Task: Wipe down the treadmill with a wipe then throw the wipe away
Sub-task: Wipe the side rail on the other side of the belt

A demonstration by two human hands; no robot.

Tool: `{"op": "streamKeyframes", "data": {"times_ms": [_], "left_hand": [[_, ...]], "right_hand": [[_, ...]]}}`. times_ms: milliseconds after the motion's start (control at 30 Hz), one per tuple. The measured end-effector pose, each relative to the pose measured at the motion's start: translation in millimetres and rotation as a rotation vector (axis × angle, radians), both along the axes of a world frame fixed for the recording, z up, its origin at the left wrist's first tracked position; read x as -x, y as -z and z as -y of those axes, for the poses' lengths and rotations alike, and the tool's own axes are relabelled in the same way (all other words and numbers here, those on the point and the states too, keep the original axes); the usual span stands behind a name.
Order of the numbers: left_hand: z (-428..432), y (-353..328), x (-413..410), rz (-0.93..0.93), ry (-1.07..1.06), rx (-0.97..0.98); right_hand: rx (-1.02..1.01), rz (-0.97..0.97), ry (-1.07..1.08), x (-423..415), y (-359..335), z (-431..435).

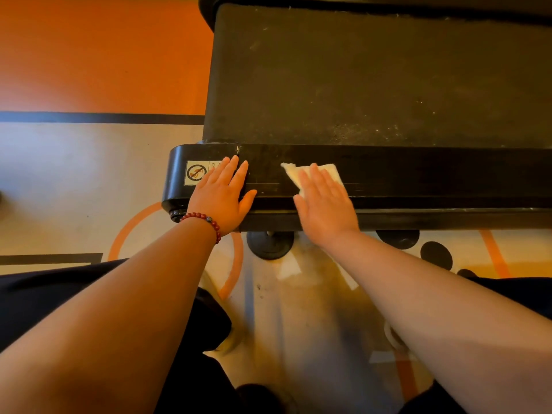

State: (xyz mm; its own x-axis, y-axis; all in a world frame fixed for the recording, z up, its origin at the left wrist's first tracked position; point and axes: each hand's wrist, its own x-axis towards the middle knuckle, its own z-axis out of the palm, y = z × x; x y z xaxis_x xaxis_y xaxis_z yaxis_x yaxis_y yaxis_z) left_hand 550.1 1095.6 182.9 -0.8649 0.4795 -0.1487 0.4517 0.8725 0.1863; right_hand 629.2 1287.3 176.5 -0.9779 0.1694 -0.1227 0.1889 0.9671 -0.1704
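Note:
A black treadmill (418, 180) lies across the upper right, with its dusty belt (358, 79) beyond a glossy side rail. On that rail lies a white wipe (291, 171), pressed flat under the straight fingers of my right hand (324, 201). My left hand (222, 194), with a red bead bracelet on its wrist, rests flat on the rail's left end, partly over a warning sticker (195, 172). The two hands are a short gap apart.
The floor is orange at the upper left (98, 55) and pale with black lines and orange circles nearer me. Round black feet (270, 245) stick out under the rail. My dark-clothed knees fill the lower corners.

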Motion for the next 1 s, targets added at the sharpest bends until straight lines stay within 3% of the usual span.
{"op": "streamKeyframes", "data": {"times_ms": [167,333,400,600,800,1000], "left_hand": [[9,2,1,-0.042,-0.03,-0.027],[19,6,5,-0.05,-0.043,0.0],[19,6,5,-0.05,-0.038,-0.002],[20,6,5,-0.051,-0.04,-0.022],[25,6,8,-0.043,-0.008,-0.031],[28,8,9,-0.043,-0.027,-0.025]], "right_hand": [[-0.006,0.032,0.206,7,1,4],[-0.002,0.056,-0.22,4,0,21],[-0.047,0.09,-0.295,6,-1,11],[0.009,0.15,-0.099,30,-4,11],[0.011,0.143,-0.272,10,-5,24],[-0.002,0.196,-0.277,31,-7,21]]}}
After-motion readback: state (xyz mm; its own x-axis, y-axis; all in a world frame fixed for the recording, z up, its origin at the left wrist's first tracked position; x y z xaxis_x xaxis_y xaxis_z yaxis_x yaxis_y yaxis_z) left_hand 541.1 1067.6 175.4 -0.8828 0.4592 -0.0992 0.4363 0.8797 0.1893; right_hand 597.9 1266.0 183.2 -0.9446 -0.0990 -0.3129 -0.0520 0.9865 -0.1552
